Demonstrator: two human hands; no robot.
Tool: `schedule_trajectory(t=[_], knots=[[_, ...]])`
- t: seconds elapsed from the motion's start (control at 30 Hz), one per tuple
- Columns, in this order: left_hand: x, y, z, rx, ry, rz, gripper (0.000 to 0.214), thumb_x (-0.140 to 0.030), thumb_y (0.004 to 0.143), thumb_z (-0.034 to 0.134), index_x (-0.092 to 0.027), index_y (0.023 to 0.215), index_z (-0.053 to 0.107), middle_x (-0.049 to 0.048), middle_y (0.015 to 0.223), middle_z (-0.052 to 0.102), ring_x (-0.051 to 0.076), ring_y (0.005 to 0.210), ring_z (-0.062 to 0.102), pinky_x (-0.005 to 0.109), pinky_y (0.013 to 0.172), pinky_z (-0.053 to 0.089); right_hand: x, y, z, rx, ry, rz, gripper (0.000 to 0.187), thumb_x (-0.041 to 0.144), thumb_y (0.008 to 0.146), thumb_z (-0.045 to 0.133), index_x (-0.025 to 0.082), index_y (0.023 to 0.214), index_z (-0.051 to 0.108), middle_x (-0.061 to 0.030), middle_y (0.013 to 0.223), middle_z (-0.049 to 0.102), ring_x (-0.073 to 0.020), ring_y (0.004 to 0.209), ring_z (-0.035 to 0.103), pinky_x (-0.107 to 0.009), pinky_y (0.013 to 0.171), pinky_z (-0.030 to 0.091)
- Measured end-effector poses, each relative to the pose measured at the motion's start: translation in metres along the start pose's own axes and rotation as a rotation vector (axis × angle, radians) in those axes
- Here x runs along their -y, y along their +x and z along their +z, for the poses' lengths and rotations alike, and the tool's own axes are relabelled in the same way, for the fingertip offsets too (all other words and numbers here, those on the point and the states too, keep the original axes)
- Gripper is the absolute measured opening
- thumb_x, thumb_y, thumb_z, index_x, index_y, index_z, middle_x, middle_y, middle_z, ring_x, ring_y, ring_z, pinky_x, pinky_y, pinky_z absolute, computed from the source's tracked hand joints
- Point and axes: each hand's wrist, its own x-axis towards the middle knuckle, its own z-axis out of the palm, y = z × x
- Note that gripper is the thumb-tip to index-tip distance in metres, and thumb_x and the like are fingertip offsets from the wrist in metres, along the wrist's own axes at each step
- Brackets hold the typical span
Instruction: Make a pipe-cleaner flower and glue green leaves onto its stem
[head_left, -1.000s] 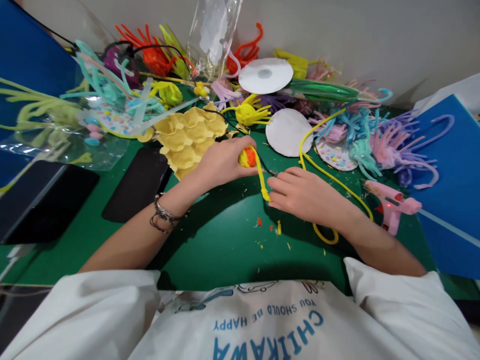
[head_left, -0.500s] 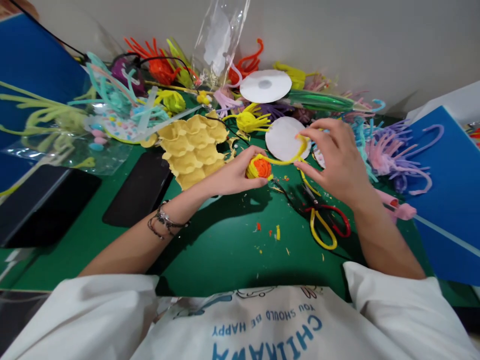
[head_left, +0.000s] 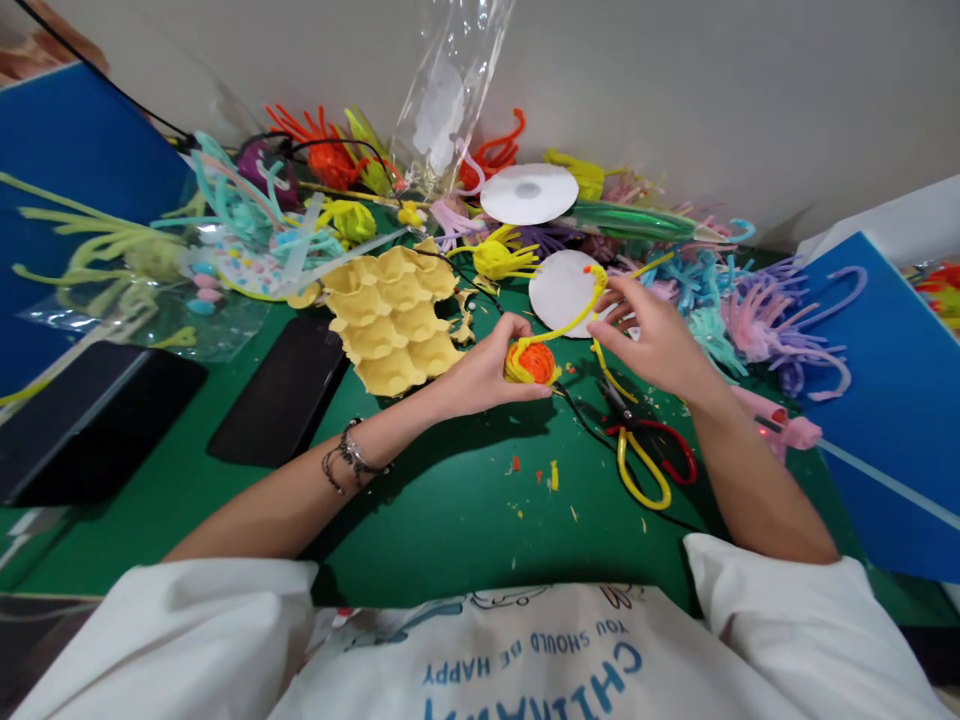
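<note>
My left hand [head_left: 487, 372] is closed around a small ball of wound pipe cleaner [head_left: 534, 362], orange in the middle and yellow around it. From the ball a yellow pipe cleaner strand [head_left: 576, 328] runs up to the right and bends over near an orange tip. My right hand [head_left: 652, 335] is beside that strand, thumb and fingers apart; whether they touch it is hard to see. Another yellow strand [head_left: 615, 378] hangs below the right fingers. Scissors [head_left: 628, 412] with one yellow and one red handle lie just below the right hand.
Behind the hands lie a yellow egg-carton piece [head_left: 394, 318], white discs [head_left: 529, 192] and several pipe cleaner bundles [head_left: 754, 310]. A black phone [head_left: 277, 395] and a dark device [head_left: 97, 420] are on the left. A pink tool [head_left: 799, 433] lies right. Scraps dot the green mat [head_left: 450, 500].
My right hand has drawn its fingers closer together and lowered slightly. The yellow strand now bends up more steeply beside it. My left hand keeps its hold on the ball; the view has shifted slightly.
</note>
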Motion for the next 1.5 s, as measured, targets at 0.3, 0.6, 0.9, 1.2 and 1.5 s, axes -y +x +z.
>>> schedule_trajectory(t=[0.3,0.6,0.9,1.2,1.5], knots=[[0.002,-0.002,0.007,-0.082,0.015,-0.014,0.049,-0.042,0.068,0.069,-0.022,0.088,0.029,-0.0026,0.085,0.041,0.011,0.072,0.041,0.025,0.063,0.037,0.019,-0.007,0.025,0.412,0.236,-0.046,0.048,0.041,0.080,0.061,0.016,0.119,0.049,-0.0073,0.104,0.063,-0.0141,0.074,0.062,-0.028,0.067,0.050],[0.005,-0.004,0.015,-0.125,0.107,-0.052,0.047,-0.043,0.068,0.068,-0.022,0.089,0.030,-0.0017,0.084,0.045,0.013,0.070,0.046,0.027,0.061,0.040,0.014,-0.009,0.038,0.386,0.223,-0.099,0.046,0.035,0.081,0.060,0.015,0.120,0.049,-0.0102,0.112,0.060,-0.0177,0.087,0.061,-0.034,0.077,0.051],[0.021,-0.005,0.032,-0.120,0.119,0.082,0.040,-0.031,0.069,0.064,-0.022,0.089,0.031,0.0094,0.103,0.042,0.023,0.102,0.048,0.042,0.089,0.045,0.012,-0.006,0.051,0.386,0.071,-0.130,0.032,0.030,0.075,0.063,0.013,0.101,0.059,-0.0113,0.105,0.059,-0.0214,0.095,0.057,-0.037,0.084,0.046],[0.024,-0.005,0.029,-0.068,-0.029,0.010,0.051,-0.026,0.070,0.061,-0.019,0.111,0.032,0.0135,0.116,0.039,0.026,0.117,0.045,0.048,0.099,0.043,-0.005,0.000,0.056,0.333,0.017,-0.140,0.035,0.029,0.075,0.061,0.012,0.105,0.058,-0.0080,0.096,0.058,-0.0187,0.088,0.054,-0.031,0.078,0.043],[0.034,-0.006,0.029,-0.062,-0.261,-0.012,0.054,-0.029,0.075,0.062,-0.020,0.120,0.033,0.0135,0.125,0.040,0.027,0.122,0.043,0.051,0.104,0.038,-0.004,0.001,0.057,0.331,-0.045,-0.138,0.038,0.029,0.076,0.063,0.014,0.110,0.057,-0.0081,0.101,0.057,-0.0195,0.092,0.055,-0.029,0.079,0.042]])
